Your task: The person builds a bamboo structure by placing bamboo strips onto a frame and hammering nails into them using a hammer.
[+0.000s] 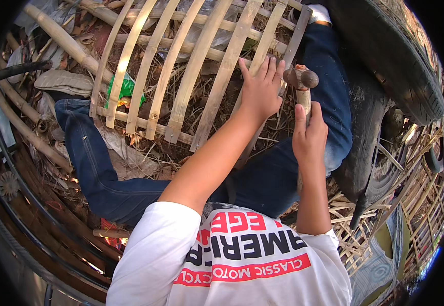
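A panel of split bamboo slats (200, 66) nailed across thinner bamboo crosspieces lies over the ground between my legs. My left hand (262, 91) rests on its right part, fingers spread over the slats, and I see nothing held in it. My right hand (309, 130) is closed around the pale wooden handle of a hammer (302, 79). The hammer's rounded, dark, rusty head is raised just right of my left fingertips, close to the panel's right edge slat (297, 43). Small nail heads show near some slat ends. Any nail under my left fingers is hidden.
Black tyres (400, 56) stand close on my right. At left are a curved black metal frame (0, 117) and bamboo poles (61, 38). A green plastic wrapper (125, 91) lies under the panel. Woven bamboo strips (357, 239) are at lower right.
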Motion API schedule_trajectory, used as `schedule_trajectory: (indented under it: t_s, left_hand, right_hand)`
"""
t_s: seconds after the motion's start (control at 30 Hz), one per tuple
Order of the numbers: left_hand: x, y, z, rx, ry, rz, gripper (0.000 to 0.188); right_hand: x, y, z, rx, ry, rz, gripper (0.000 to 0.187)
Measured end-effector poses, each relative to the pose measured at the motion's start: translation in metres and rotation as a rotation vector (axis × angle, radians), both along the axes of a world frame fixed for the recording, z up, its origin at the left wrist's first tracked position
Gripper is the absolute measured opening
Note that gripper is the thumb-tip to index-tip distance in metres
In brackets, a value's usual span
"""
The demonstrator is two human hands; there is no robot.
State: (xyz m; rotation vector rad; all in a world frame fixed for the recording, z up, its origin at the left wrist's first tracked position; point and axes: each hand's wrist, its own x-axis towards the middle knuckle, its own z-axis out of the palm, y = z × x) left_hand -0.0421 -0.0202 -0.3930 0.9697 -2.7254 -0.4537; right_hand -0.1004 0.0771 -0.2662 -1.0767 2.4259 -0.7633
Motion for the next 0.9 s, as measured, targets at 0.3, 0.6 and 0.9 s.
schedule_trajectory:
  t_s: [0.3,0.6,0.9]
  left_hand:
    - [0.001,0.001,0.000,0.005,-0.054,0.028,0.084]
    - [0.001,0.002,0.000,-0.057,-0.084,0.014,0.084]
    - [-0.003,0.003,-0.006,-0.082,-0.011,0.014,0.083]
  right_hand:
    - [0.003,0.001,-0.001,-0.017,0.029,0.033,0.026]
    - [-0.004,-0.002,0.011,0.014,0.096,0.002,0.024]
    - [0.000,-0.002,0.009,-0.013,0.069,0.009,0.023]
